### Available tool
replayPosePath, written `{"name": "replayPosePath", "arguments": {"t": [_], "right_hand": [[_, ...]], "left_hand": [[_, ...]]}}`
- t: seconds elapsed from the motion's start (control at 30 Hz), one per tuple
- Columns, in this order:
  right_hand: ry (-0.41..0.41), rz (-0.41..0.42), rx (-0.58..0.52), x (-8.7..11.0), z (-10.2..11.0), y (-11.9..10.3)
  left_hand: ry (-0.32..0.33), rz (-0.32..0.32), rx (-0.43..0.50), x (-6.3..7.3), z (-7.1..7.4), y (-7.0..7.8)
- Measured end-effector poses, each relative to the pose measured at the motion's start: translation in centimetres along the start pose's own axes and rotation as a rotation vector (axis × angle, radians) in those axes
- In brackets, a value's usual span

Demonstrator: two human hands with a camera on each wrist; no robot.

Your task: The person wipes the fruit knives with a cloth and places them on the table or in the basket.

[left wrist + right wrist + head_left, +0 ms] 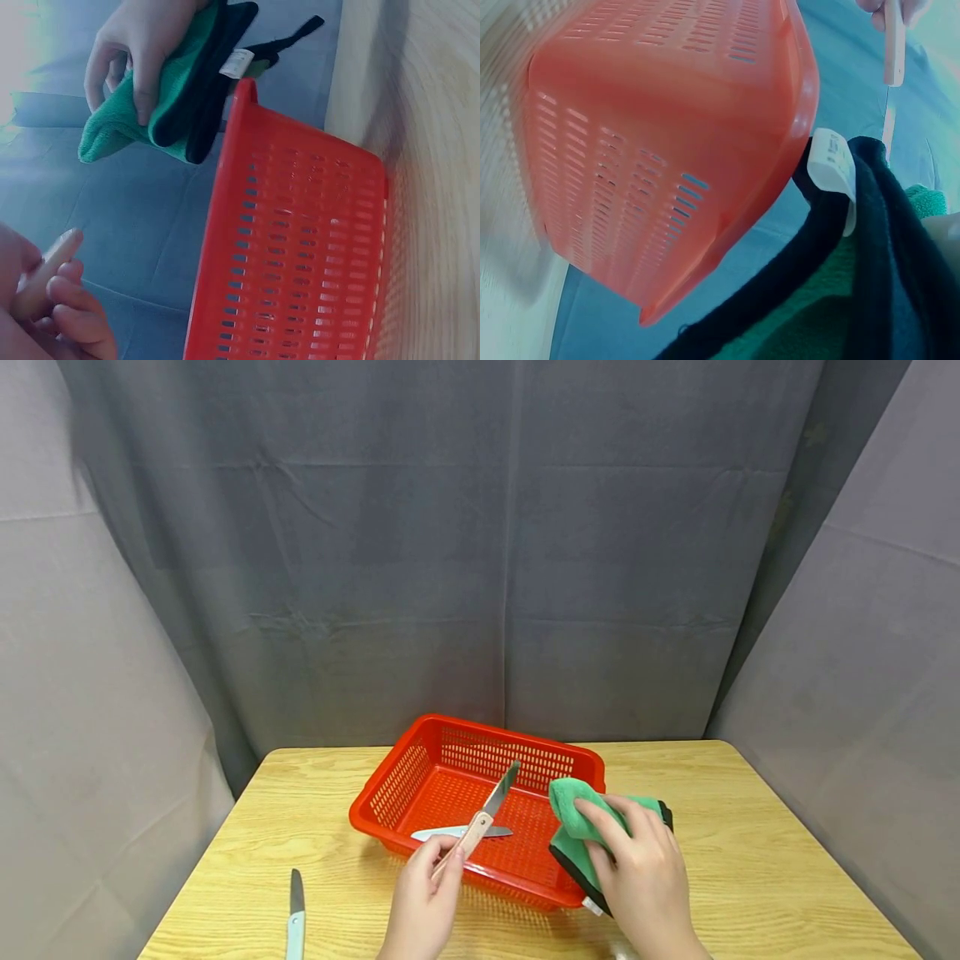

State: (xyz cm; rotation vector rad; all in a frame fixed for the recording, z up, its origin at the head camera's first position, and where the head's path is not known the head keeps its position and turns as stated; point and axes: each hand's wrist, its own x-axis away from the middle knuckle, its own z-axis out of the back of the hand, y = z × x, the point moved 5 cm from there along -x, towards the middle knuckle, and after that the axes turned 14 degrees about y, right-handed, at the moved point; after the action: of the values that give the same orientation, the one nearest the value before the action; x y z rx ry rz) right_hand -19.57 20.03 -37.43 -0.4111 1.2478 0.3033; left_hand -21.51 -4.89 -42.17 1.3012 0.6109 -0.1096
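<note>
My left hand pinches a knife by its pale pinkish handle, blade pointing up and away over the red plastic basket. My right hand grips a folded green cloth with black edging, at the basket's right end. The cloth's white tag hangs close to the basket rim in the right wrist view. A second knife, pale-handled, lies inside the basket, partly hidden behind the held one. In the left wrist view only the handle end of the held knife shows.
Another knife with a light blue handle lies on the wooden table, left of the basket, blade pointing away. A grey curtain hangs behind the table, and pale cloth hangs at the sides.
</note>
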Motion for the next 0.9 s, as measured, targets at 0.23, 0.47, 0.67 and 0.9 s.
{"name": "replayPosePath", "arguments": {"t": [0.23,0.47,0.67,0.9], "right_hand": [[0.002,0.0,0.0,0.1,0.1,0.2],[0.036,0.024,-0.006,0.1,0.3,0.2],[0.02,-0.008,-0.007,0.3,0.3,0.5],[0.043,0.031,0.001,0.3,0.3,0.4]], "left_hand": [[-0.021,0.047,-0.001,-0.5,0.2,0.3],[-0.019,0.007,-0.021,-1.2,0.3,0.5],[-0.024,-0.038,-0.058,-2.2,0.6,0.7],[-0.066,-0.077,-0.157,-3.9,0.7,0.8]]}}
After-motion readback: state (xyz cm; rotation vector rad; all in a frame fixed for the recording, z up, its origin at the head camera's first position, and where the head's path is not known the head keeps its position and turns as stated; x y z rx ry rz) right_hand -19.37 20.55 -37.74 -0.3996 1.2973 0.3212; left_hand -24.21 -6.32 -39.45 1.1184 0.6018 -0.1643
